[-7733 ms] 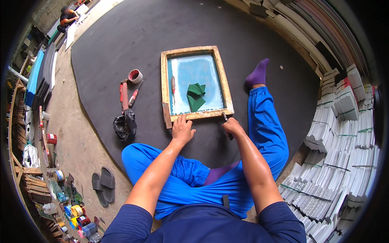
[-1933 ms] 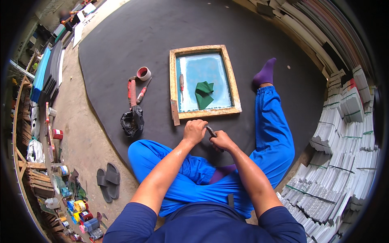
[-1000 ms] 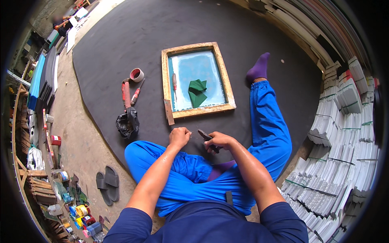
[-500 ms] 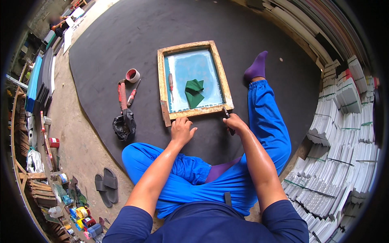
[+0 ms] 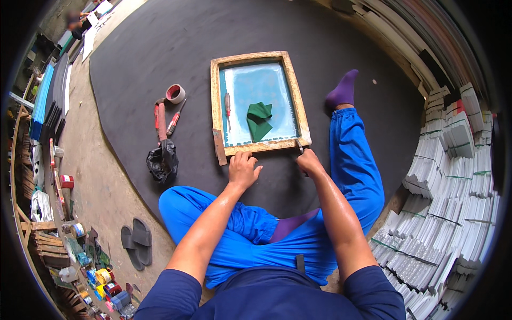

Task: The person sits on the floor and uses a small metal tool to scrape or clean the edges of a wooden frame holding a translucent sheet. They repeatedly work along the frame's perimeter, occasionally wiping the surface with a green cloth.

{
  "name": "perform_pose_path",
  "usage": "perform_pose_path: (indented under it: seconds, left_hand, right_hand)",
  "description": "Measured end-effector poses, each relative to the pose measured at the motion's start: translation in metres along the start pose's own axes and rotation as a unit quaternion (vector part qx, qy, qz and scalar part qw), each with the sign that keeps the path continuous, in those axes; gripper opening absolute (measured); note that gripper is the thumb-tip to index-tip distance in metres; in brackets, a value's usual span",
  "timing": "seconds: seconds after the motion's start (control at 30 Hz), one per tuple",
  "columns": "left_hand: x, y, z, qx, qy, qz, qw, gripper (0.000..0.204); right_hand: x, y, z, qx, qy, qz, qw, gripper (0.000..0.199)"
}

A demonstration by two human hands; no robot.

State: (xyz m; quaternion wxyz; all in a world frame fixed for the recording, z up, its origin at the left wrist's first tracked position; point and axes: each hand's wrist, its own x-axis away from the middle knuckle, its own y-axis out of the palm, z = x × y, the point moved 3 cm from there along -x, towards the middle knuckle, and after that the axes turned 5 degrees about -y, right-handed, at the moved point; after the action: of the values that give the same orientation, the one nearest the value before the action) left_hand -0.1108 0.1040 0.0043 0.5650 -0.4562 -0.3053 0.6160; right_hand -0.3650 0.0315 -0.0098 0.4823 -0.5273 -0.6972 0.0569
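Note:
A wooden screen-printing frame point(image 5: 258, 148) with a blue and white mesh lies on the black mat before me. My right hand point(image 5: 309, 162) is closed round a slim, dark pliers-like tool point(image 5: 300, 146). Its tip meets the frame's near edge close to the right corner; most of the handle is hidden in my fist. My left hand point(image 5: 244, 169) rests with fingertips against the near edge, thumb apart, holding nothing. Inside the frame lie a crumpled green cloth point(image 5: 259, 121) and a screwdriver point(image 5: 228, 112). A rusty flat metal strip point(image 5: 219, 148) lies across the near left corner.
Left of the frame are a tape roll point(image 5: 175, 94), a red-handled screwdriver point(image 5: 174, 121), a hammer-like tool point(image 5: 160, 122) and a black plastic bag point(image 5: 161, 161). Sandals point(image 5: 137, 242) and paint cans sit farther left. Bundled white stacks point(image 5: 426, 224) line the right side. Another person is far left.
My right hand has shifted slightly on the tool, so less of its handle shows below the fist. The whole scene sits a little differently as my head moved. My left hand stays at the frame.

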Motion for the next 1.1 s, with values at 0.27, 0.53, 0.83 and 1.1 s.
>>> perform_pose_path:
  seconds: [0.27, 0.53, 0.83, 1.1]
  left_hand:
    - [-0.002, -0.002, 0.001, 0.007, 0.002, 0.004, 1.0, 0.023]
    - [-0.003, 0.0, 0.001, 0.008, -0.004, 0.002, 1.0, 0.021]
    - [0.001, -0.005, -0.002, 0.055, -0.05, -0.031, 0.997, 0.022]
    - [0.012, -0.004, -0.007, 0.039, -0.062, -0.047, 0.996, 0.025]
  right_hand:
    - [0.033, 0.004, -0.02, 0.069, 0.018, 0.101, 0.992, 0.04]
    - [-0.006, 0.026, 0.031, -0.046, -0.054, 0.14, 0.988, 0.022]
    - [0.003, 0.024, 0.023, -0.367, -0.023, -0.042, 0.929, 0.002]
    - [-0.001, 0.021, 0.026, -0.2, -0.066, 0.007, 0.978, 0.021]
